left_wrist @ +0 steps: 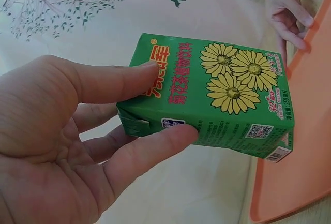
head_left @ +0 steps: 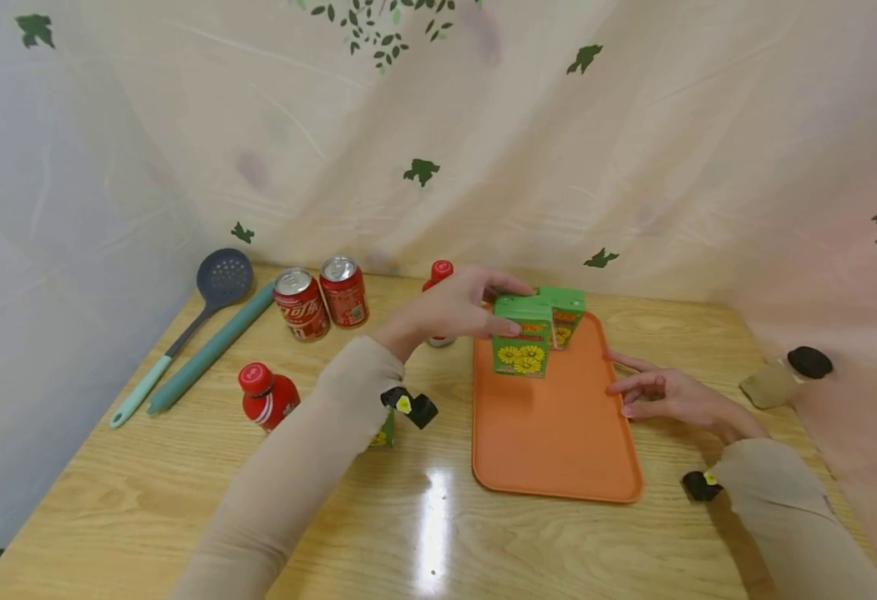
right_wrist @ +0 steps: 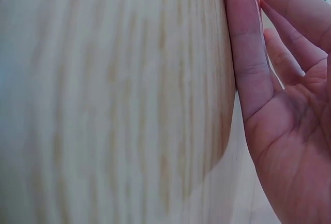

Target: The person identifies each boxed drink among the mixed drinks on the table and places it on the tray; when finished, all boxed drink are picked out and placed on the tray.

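My left hand [head_left: 463, 305] grips a green drink carton [head_left: 523, 350] with yellow flowers near its top. In the left wrist view the carton [left_wrist: 222, 89] lies between thumb and fingers. It is over the back of an orange tray [head_left: 558, 433]. A second green carton [head_left: 566, 321] stands behind it at the tray's far end, partly hidden. My right hand [head_left: 667, 396] touches the tray's right rim with its fingertips, thumb extended. The right wrist view shows that hand [right_wrist: 289, 89] close to the tabletop.
Left of the tray are two red cans [head_left: 302, 304], a red bottle [head_left: 268, 396] and another bottle [head_left: 441, 271] partly behind my arm. A green carton [head_left: 383, 435] shows below my left wrist. A skimmer [head_left: 224, 277], a green rod [head_left: 213, 346] and a black-capped jar [head_left: 772, 383] are near the edges.
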Tool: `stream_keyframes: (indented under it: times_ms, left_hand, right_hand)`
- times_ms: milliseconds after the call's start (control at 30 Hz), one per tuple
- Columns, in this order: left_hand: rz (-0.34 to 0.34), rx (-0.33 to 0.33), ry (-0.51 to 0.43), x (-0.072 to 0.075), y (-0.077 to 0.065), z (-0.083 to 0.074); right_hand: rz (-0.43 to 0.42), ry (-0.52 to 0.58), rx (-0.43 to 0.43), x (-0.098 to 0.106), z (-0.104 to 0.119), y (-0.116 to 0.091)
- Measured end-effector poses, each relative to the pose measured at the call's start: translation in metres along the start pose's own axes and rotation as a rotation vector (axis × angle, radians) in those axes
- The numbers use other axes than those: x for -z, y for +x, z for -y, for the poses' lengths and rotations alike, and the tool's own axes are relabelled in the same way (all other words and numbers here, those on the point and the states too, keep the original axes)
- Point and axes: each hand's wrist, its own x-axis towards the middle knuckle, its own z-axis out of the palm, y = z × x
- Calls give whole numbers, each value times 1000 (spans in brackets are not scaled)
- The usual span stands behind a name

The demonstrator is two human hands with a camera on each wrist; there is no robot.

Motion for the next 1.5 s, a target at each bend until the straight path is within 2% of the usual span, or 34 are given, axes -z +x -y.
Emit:
stream_keyframes:
  times_ms: [233, 367, 467, 733, 1133, 1500]
  left_hand:
    - [9, 24, 20, -7, 17, 5]
    - [6, 46, -14, -16, 27, 10]
    - [0, 44, -3, -23, 35, 12]
    - [13, 33, 121, -39, 51, 24]
    - [19, 60, 193, -56, 55, 38]
    - [21, 59, 188, -65, 51, 42]
  right_hand:
    - [9, 24, -3, 2, -2, 1]
    - [17, 39, 5, 2, -3, 1]
    - [20, 45, 8, 2, -3, 1]
    - [18, 46, 3, 1, -2, 1]
    - [9, 17, 9, 1, -1, 1]
    - [24, 41, 14, 1, 0, 1]
